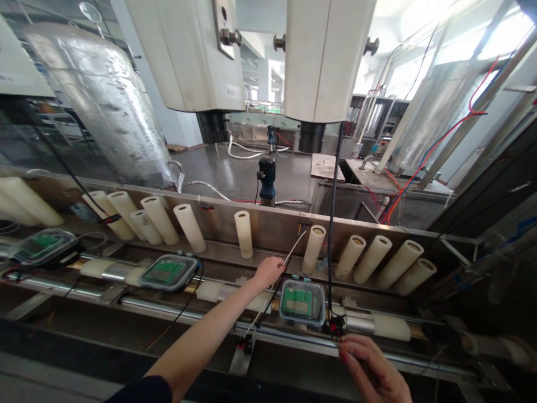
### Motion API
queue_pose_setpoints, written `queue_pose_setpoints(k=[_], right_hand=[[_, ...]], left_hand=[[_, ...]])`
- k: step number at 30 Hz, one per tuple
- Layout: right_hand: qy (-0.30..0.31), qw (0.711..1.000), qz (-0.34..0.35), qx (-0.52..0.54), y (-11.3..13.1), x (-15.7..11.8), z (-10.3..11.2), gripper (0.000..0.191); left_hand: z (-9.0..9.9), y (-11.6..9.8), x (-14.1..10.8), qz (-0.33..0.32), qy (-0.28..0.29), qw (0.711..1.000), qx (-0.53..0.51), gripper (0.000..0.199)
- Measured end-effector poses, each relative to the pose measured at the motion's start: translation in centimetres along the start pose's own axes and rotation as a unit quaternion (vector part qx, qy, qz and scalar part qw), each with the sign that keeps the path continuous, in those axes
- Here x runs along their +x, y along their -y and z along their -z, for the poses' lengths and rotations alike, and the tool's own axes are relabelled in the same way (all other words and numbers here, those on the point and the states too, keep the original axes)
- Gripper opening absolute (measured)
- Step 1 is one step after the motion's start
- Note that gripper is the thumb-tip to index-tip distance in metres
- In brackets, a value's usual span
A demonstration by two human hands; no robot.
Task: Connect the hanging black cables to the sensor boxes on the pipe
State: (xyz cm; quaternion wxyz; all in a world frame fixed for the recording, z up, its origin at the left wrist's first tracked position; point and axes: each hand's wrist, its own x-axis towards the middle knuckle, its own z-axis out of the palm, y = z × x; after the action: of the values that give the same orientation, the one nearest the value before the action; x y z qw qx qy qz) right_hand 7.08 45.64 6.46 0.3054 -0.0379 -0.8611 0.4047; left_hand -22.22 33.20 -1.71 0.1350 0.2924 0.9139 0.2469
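Note:
My left hand (269,272) reaches over the metal trough, its fingers closed on a thin white cable (296,249). The cable runs up to a small dark clip (305,225) at the back wall and down toward a red and black clip (245,342) on the front rail. My right hand (373,366) is at the lower right, thumb and forefinger pinched together. Just above those fingertips is another red and black connector (335,326) at the end of a black cable (333,224). What the pinch holds is too small to name. Between the hands sits a clear-lidded box with a green board (302,302).
Several cream tubes (244,235) stand along the metal back wall (277,221). More green-board boxes (168,272) sit to the left. Long metal rails (180,314) cross the front. Two large white housings (319,61) hang overhead. Foil-wrapped tanks (92,101) stand behind.

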Motion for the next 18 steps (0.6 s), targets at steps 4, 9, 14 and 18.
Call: queue_pose_setpoints(k=[4,9,14,18], right_hand=[[0.053,0.994,0.066,-0.064,0.1,0.0,-0.2,0.01],[0.078,0.97,0.152,-0.175,1.2,0.0,-1.6,0.017],[0.129,0.916,0.291,-0.245,3.8,1.4,-2.3,0.035],[0.173,0.899,0.322,-0.241,4.3,2.1,-2.7,0.034]], left_hand=[[-0.4,1.0,-5.4,0.004,-0.027,0.999,-0.04,0.022],[-1.4,2.1,-12.2,0.041,-0.048,0.993,-0.101,0.035],[-2.2,2.2,-17.4,0.068,-0.044,0.961,-0.263,0.039],[-1.8,1.0,-21.4,0.076,0.023,0.888,-0.453,0.052]])
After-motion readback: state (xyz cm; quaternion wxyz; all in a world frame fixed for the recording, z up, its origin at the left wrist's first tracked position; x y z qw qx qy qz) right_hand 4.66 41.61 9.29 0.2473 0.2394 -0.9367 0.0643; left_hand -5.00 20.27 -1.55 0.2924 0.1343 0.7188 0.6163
